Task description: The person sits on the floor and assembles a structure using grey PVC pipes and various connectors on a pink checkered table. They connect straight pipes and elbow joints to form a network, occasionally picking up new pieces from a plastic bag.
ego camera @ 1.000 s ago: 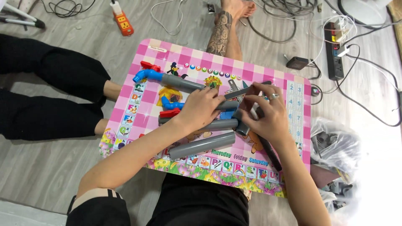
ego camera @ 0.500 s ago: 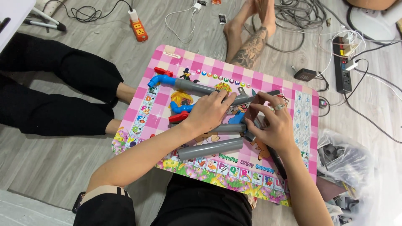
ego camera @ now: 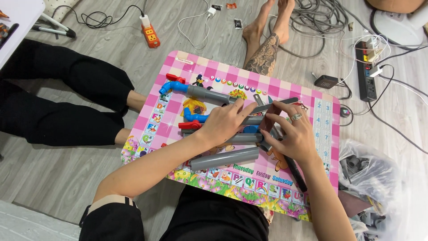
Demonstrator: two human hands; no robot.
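My left hand rests fingers-down on grey pipes at the middle of the pink table; my right hand pinches a small dark fitting at their end. Pressing unevenly could roll a pipe off the edge. I count about four grey pipes, two blue elbows, two red valves.

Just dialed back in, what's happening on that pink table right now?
A person sits on the floor at a pink checkered table fitting plastic pipes together. The left hand presses down on the grey pipes in the middle, while the right hand, wearing a ring, grips a fitting at their end. A grey pipe with a blue elbow and red valve lies farther back. Another person's legs show on the left.
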